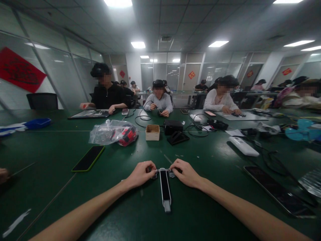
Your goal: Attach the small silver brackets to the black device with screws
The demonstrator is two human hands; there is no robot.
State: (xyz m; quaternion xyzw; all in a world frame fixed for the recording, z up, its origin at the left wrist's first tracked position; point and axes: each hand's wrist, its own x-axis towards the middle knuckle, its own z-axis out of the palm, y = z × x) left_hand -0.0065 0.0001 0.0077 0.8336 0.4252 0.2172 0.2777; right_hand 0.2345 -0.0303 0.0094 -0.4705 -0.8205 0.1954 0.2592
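Toward the near edge of a broad green bench [117,214], the left hand [141,174] and right hand [185,172] face each other, fingertips pinched nearly together. Between them, a slim white-framed dark device [165,187] points at that edge. Each hand seems to grip a small fitting [172,174] beside its far end; level, matched pressure should prevent twisting.

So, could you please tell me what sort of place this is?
Probably a shared office or workshop: a long green table, glass partitions and several people seated at work.
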